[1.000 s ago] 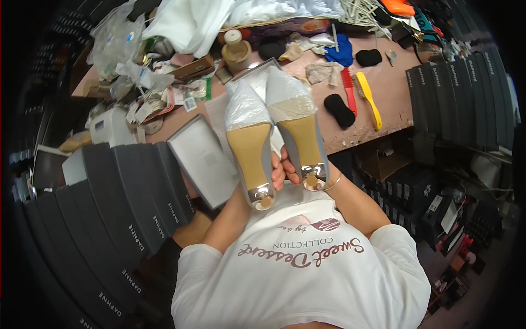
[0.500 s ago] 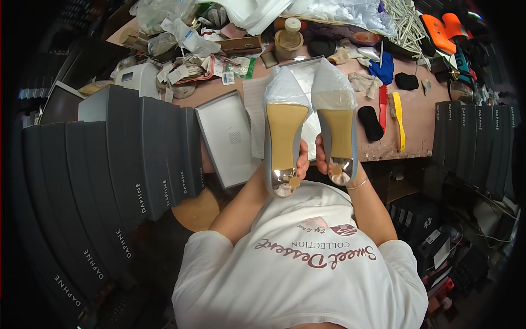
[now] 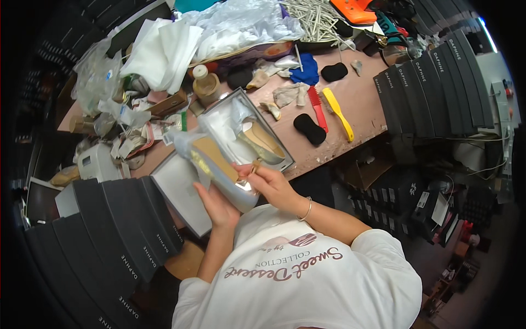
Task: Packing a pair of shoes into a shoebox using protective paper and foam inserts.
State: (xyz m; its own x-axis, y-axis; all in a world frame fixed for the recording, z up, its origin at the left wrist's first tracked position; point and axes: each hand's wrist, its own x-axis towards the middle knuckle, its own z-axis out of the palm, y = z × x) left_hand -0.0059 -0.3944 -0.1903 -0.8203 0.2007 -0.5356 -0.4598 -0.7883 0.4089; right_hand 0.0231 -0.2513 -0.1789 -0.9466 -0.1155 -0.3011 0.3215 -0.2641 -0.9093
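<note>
A grey high-heeled shoe [image 3: 207,152] is held sole-up in front of my chest, its toe wrapped in clear plastic and its heel end shiny. My left hand [image 3: 220,208] supports it from the left and below, thumb raised and fingers partly hidden behind it. The fingers of my right hand [image 3: 272,185] pinch the slim heel. The matching shoe [image 3: 262,143] lies on its side in a grey shoebox [image 3: 289,159] just beyond, its toe in plastic too. A grey box lid [image 3: 183,192] with a pale inside lies left of the held shoe, partly behind my left hand.
Dark shoeboxes stand in rows at left [image 3: 109,230] and right [image 3: 433,93]. On the pink table are a yellow brush [image 3: 338,115], a red brush [image 3: 316,107], a black pad [image 3: 309,129], cloths and a jar [image 3: 206,90]. Plastic bags [image 3: 235,27] pile at the back.
Earlier each hand held one shoe upright; now one shoe lies in the shoebox and both hands are on the other. The view has turned, shifting the table's things leftward.
</note>
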